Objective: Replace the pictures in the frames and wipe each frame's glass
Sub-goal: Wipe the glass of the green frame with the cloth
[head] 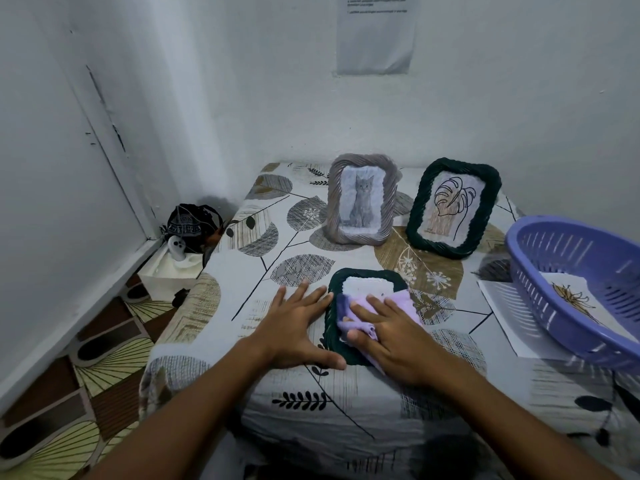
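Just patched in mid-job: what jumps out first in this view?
Front and centre, the right hand presses a lilac cloth onto a dark green frame lying flat, while the left hand lies flat beside it. Behind stand a grey cat-picture frame and a green leaf-drawing frame; a purple basket sits right.

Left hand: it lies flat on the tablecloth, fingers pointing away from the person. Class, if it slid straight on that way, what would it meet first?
Probably nothing soon: ahead of the left hand lies bare tablecloth. The grey cat frame stands farther on, slightly right of that line, though depth is hard to judge.
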